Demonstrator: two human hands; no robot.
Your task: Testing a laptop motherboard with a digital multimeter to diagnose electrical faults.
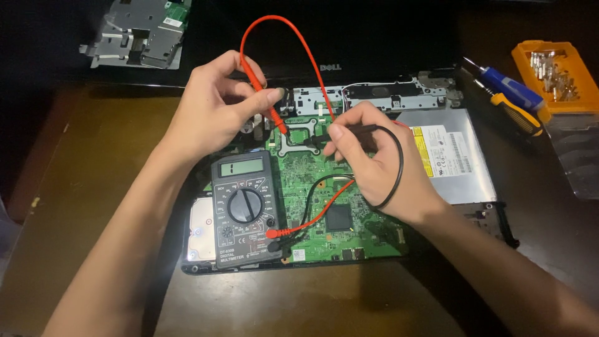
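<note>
My left hand (215, 106) grips a red test probe (269, 109), its tip pointing down at the green circuit board (312, 181) of an opened laptop. My right hand (374, 159) holds a black test probe (340, 134), its tip lying close to the red one near a square socket frame. Both leads run to a grey multimeter (243, 209) that rests on the laptop's left side, with a round dial and a small display. The red lead loops high above the hands.
A silver optical drive (458, 156) sits in the laptop's right side, a hard drive (201, 228) at lower left. A blue and a yellow screwdriver (511, 103) and an orange parts box (555, 75) lie at right. A metal bracket (140, 34) lies at back left on the wooden table (81, 187).
</note>
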